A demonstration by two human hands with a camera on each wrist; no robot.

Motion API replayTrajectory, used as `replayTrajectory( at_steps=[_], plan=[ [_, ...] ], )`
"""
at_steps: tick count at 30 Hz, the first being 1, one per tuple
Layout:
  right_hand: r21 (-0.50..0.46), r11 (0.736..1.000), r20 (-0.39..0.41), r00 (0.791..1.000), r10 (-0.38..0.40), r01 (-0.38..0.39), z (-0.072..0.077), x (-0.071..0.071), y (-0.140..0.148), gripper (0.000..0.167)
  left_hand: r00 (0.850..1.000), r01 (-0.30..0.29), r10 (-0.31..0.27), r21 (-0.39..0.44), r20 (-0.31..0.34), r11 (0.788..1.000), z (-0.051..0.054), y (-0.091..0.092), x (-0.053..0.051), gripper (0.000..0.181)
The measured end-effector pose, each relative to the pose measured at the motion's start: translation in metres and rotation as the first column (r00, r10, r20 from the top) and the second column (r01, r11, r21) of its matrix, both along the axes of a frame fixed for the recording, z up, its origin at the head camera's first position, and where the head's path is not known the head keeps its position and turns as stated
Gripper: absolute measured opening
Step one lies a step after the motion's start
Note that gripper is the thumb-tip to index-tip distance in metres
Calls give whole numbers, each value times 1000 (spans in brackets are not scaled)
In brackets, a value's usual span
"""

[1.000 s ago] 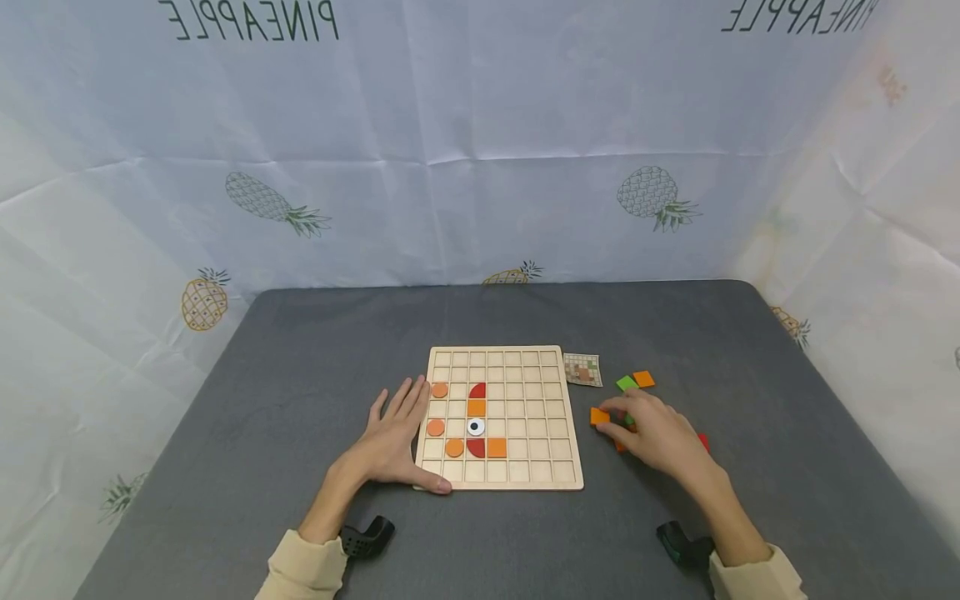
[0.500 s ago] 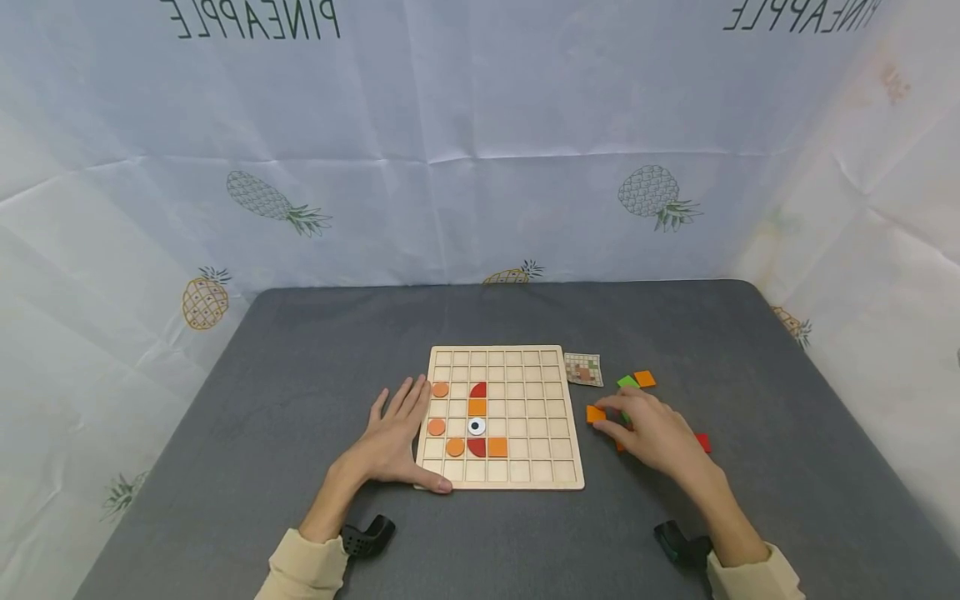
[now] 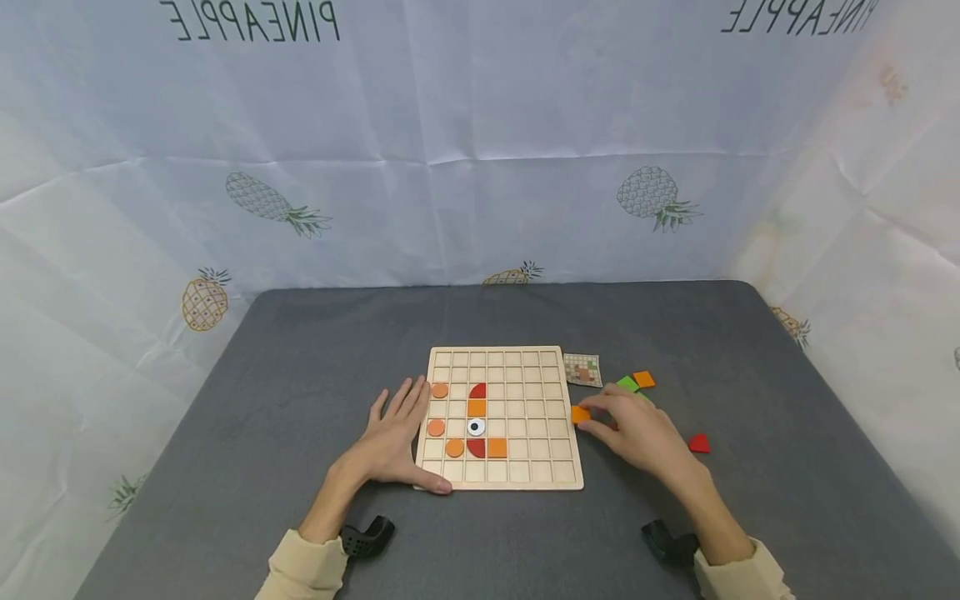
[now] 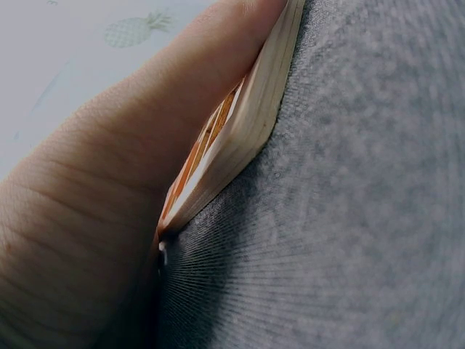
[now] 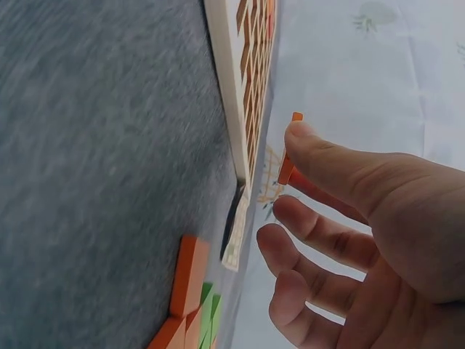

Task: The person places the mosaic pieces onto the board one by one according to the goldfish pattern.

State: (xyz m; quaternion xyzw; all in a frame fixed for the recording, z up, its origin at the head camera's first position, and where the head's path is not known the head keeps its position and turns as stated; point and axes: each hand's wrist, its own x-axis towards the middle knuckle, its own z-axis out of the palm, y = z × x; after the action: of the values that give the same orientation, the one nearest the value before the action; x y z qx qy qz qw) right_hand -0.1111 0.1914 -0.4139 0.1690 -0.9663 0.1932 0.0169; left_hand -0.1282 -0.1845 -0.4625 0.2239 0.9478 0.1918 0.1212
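My right hand [image 3: 637, 429] pinches an orange square tile [image 3: 580, 414] between thumb and index finger, by the right edge of a wooden grid board [image 3: 534, 475]. In the right wrist view that orange square tile [image 5: 288, 169] is held up off the table, its other fingers loosely bent. My left hand [image 3: 392, 437] lies spread along the board's left side, thumb on the near left corner. In the board's cells sit several orange round tiles [image 3: 454, 448], red quarter-round tiles [image 3: 476, 448], orange square tiles [image 3: 497, 448] and a white eye piece [image 3: 476, 427].
A small pattern card [image 3: 582, 370] lies against the board's upper right edge. Loose green tiles [image 3: 627, 383], an orange tile [image 3: 644, 379] and a red tile [image 3: 699, 443] lie on the grey table [image 3: 337, 333] around my right hand. A pineapple-print cloth [image 3: 472, 108] hangs behind.
My right hand has moved left with the orange square tile, from the loose tiles to the board's right edge. The left hand and the board stay put.
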Motion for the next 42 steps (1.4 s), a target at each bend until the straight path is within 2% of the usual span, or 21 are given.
replayTrajectory(
  at_steps=[8, 16, 25, 37, 42],
  plan=[
    [-44, 998, 8, 999, 42, -42, 2, -1, -15, 28, 1000, -7, 7, 9, 15, 1000, 1, 1, 3, 149],
    [-31, 996, -20, 996, 82, -83, 3, -3, -35, 26, 1000, -7, 7, 2, 12, 1000, -3, 0, 4, 149],
    [-33, 996, 30, 996, 85, -84, 3, -5, -57, 23, 1000, -4, 4, -1, 10, 1000, -2, 0, 2, 149],
    [-59, 988, 42, 988, 146, -143, 2, -9, -85, 24, 1000, -7, 7, -1, 7, 1000, 1, 0, 1, 149],
    [-60, 988, 49, 988, 146, -143, 2, -12, -91, 23, 1000, -6, 6, -2, 1, 1000, 2, 1, 1, 148]
  ],
)
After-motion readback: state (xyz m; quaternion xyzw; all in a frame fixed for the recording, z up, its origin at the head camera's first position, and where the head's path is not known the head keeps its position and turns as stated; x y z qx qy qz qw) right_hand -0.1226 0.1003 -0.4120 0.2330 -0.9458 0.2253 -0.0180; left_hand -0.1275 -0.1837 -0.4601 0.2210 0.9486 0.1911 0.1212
